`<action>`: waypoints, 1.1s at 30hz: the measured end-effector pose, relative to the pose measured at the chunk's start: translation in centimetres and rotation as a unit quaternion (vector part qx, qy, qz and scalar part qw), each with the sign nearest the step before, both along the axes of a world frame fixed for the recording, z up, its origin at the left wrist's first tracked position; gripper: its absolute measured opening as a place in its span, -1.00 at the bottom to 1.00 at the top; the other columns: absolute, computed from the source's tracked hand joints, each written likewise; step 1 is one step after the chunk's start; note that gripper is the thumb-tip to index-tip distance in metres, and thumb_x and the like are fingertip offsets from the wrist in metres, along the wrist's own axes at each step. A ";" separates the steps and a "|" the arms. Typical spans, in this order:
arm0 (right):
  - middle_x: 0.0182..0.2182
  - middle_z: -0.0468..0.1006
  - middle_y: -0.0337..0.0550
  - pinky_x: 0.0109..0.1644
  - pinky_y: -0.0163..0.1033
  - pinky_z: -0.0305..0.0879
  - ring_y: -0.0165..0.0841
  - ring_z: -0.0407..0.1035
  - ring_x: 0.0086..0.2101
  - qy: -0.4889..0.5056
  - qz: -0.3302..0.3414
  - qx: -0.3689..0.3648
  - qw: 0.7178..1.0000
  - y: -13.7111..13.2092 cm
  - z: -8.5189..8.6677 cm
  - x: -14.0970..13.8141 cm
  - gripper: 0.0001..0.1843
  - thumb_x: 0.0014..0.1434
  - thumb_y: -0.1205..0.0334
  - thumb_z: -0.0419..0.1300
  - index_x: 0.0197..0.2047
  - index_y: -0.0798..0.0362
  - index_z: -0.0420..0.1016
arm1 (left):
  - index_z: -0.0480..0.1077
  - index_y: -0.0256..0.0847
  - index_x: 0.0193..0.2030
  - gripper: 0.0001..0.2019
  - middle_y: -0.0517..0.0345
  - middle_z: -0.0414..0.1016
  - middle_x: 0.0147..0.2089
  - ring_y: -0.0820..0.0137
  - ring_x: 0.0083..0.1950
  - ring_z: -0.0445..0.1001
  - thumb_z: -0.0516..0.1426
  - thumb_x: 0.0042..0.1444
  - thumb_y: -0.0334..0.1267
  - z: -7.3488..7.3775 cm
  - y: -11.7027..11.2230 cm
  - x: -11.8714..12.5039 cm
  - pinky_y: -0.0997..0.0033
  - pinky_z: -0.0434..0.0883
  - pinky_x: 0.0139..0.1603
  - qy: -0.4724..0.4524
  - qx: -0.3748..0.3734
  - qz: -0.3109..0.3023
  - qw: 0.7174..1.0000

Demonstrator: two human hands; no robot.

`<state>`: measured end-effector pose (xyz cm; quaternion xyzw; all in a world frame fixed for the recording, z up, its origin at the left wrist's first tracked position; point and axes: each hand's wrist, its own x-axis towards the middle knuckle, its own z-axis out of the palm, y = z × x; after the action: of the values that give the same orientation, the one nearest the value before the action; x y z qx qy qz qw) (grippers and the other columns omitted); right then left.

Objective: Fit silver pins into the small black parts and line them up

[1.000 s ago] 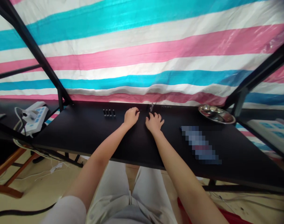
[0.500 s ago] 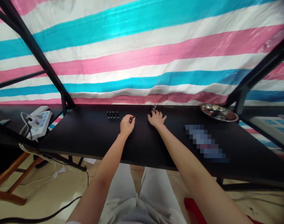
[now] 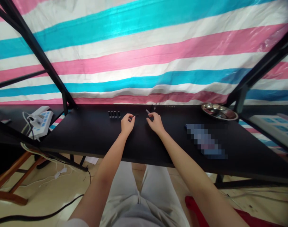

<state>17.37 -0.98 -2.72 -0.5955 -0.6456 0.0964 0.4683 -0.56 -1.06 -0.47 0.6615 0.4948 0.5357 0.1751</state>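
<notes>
My left hand [image 3: 128,123] is closed in a pinch on a thin black piece [image 3: 135,115] whose kind I cannot make out; its tip points right. Facing it, my right hand [image 3: 155,122] pinches a small pale tube [image 3: 147,111] that sticks up to the left from the fingertips. The two hands are apart, both low over the black table [image 3: 92,135]. Left of my left hand stand several small black cylinders with light tops [image 3: 114,114] in a row. Just behind my right hand is a small clear piece [image 3: 154,107], too small to name.
Several tiny light pieces [image 3: 170,106] lie in a row along the back edge. A round metal tray [image 3: 219,112] sits at the back right, and a pixelated blue packet [image 3: 205,142] lies before it. A white power strip [image 3: 41,124] is at the left beyond the black frame.
My right hand has gone from spread fingers at the back of the table to a pinch, and now has a pale tube. My left hand keeps its pinch on the black piece.
</notes>
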 end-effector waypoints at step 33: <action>-0.59 0.36 -0.35 -0.52 -0.33 0.15 -0.52 0.19 -0.64 0.361 0.179 -0.017 0.915 -1.2 1.5 -0.5 -0.68 0.00 -0.04 0.19 -0.34 0.02 0.26 | 0.46 -0.24 -0.15 -0.73 0.08 0.51 -0.30 0.54 -0.47 0.38 0.12 0.03 -0.19 -0.6 0.0 0.9 0.49 0.38 -0.38 -0.121 -0.099 -0.121 0.980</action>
<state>16.87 -2.20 -1.20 -0.4027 -0.5267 0.3978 0.6342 0.30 -1.06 -1.04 0.6261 0.4371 0.5349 0.3617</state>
